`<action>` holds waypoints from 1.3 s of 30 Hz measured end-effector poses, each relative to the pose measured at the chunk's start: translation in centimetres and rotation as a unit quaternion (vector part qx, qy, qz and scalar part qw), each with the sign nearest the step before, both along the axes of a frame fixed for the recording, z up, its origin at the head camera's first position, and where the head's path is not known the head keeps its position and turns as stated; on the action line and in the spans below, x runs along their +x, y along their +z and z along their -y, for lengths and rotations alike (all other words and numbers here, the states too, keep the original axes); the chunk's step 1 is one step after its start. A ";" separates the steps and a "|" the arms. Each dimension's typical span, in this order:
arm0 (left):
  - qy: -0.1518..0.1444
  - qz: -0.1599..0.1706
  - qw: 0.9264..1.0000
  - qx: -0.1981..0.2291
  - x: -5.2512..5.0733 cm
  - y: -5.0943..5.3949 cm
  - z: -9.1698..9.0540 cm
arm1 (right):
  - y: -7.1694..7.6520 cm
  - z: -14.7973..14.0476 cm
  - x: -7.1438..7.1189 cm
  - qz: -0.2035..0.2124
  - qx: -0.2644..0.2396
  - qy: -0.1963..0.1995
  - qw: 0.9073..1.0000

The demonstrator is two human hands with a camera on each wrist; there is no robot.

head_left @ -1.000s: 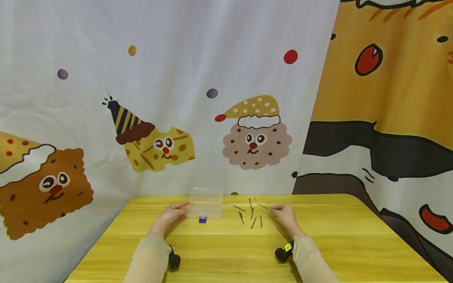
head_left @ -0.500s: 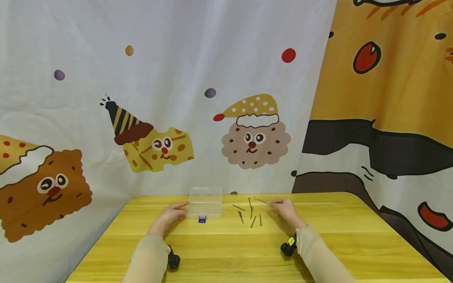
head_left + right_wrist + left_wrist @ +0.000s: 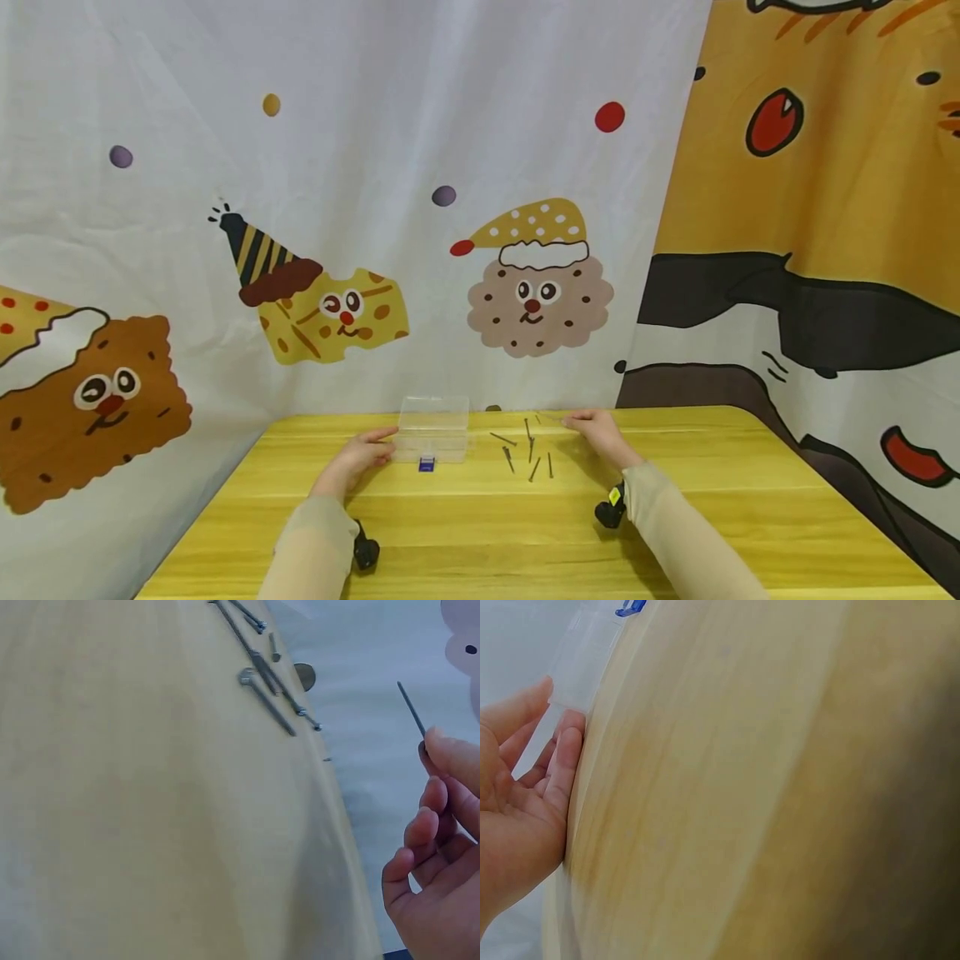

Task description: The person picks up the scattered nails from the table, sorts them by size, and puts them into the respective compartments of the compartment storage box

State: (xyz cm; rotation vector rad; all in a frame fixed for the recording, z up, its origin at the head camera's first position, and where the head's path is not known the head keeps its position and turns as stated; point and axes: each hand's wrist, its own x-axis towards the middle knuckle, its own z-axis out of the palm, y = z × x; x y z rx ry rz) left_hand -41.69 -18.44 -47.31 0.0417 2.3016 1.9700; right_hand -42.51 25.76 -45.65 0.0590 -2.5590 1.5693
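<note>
Pinched screw (image 3: 412, 709) points left, toward the box (image 3: 442, 457)

And here it is, up by the table's (image 3: 480, 533) far edge: the right hand (image 3: 602, 436) pinches the thin screw between thumb and finger, its length jutting leftward from the grip. Maybe a nail, too faint to swear to! The clear box lies further left, past the loose screws (image 3: 270, 703). Nearest it, the left hand (image 3: 362, 458), fingers relaxed, touches its left end.

Head view: wide, forward-down. Wrist views: close. All share flat yellow wood-grain counter (image 3: 480, 533), head view's 6 o'clock.
</note>
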 end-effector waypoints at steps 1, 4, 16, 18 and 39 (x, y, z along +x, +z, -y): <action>-0.001 0.000 1.000 0.000 0.0 0.0 0.0 | 0.3 0.0 0.0 -0.005 -0.002 0.007 1.000; -0.001 0.000 1.000 0.004 -0.1 0.0 0.0 | 1.5 -0.1 -0.1 -0.015 -0.005 0.032 0.999; 0.004 0.008 1.000 -0.006 0.3 0.3 -0.2 | 3.1 1.0 -0.7 -0.006 -0.015 0.067 0.998; 0.006 0.007 1.000 -0.007 0.5 0.3 -0.2 | 3.1 1.3 -0.7 -0.004 -0.011 0.069 0.998; -0.007 0.005 1.000 0.002 0.1 0.2 0.0 | 2.7 6.2 -2.3 -0.003 -0.003 0.112 0.994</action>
